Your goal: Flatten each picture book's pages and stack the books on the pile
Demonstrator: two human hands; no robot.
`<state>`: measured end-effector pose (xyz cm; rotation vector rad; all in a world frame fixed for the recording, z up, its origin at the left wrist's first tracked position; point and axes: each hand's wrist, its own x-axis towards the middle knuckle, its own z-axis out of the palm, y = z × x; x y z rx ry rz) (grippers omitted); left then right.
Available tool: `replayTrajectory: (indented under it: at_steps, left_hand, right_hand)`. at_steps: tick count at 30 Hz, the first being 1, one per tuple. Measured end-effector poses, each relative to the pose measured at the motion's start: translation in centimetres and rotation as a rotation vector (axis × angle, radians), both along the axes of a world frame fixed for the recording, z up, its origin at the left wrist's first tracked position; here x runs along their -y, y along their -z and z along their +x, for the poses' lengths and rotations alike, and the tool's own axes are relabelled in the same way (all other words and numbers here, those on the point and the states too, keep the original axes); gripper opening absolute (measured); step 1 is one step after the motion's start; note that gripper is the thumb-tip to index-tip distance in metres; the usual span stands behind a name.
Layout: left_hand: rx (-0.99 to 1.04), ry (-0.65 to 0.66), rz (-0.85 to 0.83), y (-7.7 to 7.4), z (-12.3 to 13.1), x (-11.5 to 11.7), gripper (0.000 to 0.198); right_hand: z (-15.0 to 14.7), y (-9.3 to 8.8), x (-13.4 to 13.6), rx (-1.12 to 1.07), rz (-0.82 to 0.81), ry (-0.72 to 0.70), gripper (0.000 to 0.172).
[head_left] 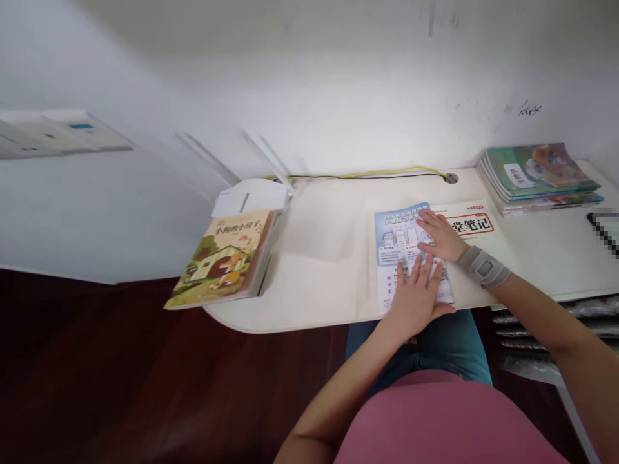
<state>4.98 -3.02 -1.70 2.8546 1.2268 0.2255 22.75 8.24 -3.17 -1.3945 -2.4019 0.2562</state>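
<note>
Head view, looking down past a pink shirt (435, 425) and blue jeans (425, 341) onto a white desk (314, 290). Left hand (413, 299) flat on the lower half of a blue-and-white printed leaflet (394, 241), palm down, fingers spread, no grip. Right hand (440, 235) equally open and flat on the leaflet's upper right part, fingers toward the left, just apart from the left hand's fingertips. Grey wrist brace (483, 267) around the right wrist.

Leaflet directly under both hands, near the desk's front edge, its right side overlapping a notebook (471, 225) with red-framed Chinese title characters. Farther right, against the wall, a stack of books (539, 177), the top cover showing a blurred picture. At the desk's right edge, a pixelated object (604, 229), too obscured to name.

To the left, well apart from both hands, a thick picture book (220, 258) with a cartoon house and dog, tilted across the desk's left end. Behind it, a piece of white paper (251, 196). Along the back edge, yellow and black cables (362, 174) running into a round desk grommet (451, 178). Under the desk's right end, a shelf (532, 328) holding layers of plastic-wrapped packs.
</note>
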Motion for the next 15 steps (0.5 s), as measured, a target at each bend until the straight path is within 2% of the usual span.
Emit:
replayTrajectory:
  at_steps: [6, 10, 15]
  left_hand:
    - [-0.030, 0.094, 0.039, 0.6, 0.5, 0.0, 0.074]
    - [-0.029, 0.147, 0.075, 0.8, 0.0, -0.6, 0.072]
    - [-0.043, 0.171, 0.097, 1.0, -1.1, -0.8, 0.068]
  right_hand:
    - [0.5, 0.6, -0.2, -0.246, 0.043, 0.083, 0.061]
    - [0.5, 0.9, -0.3, -0.136, -0.005, 0.024, 0.062]
    - [0.2, 0.7, -0.2, -0.040, 0.007, 0.046, 0.065]
